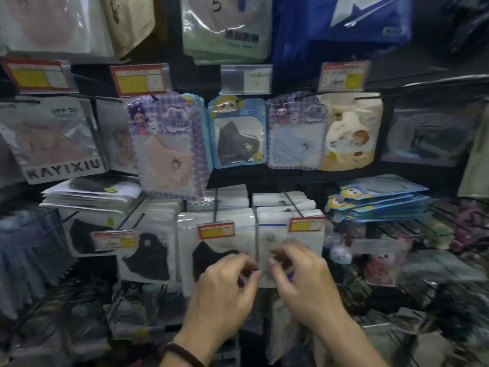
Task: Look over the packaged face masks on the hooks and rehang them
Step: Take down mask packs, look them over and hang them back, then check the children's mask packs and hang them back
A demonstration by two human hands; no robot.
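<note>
Two stacks of clear-packaged masks hang side by side on hooks: a black mask pack (211,250) and a white mask pack (291,234), each behind a red and yellow price tag. My right hand (301,274) pinches the lower left part of the front white mask pack between thumb and fingers. My left hand (227,284) is curled with its fingertips at the seam between the two stacks; motion blur hides whether it grips a pack. A dark bead bracelet is on my left wrist.
Above hang children's mask packs: a pink one (166,152), a black one (238,139), a blue one (296,144). A loose pile of blue packs (375,205) lies at right, and white packs (90,194) are piled at left. Wire hooks jut forward all around.
</note>
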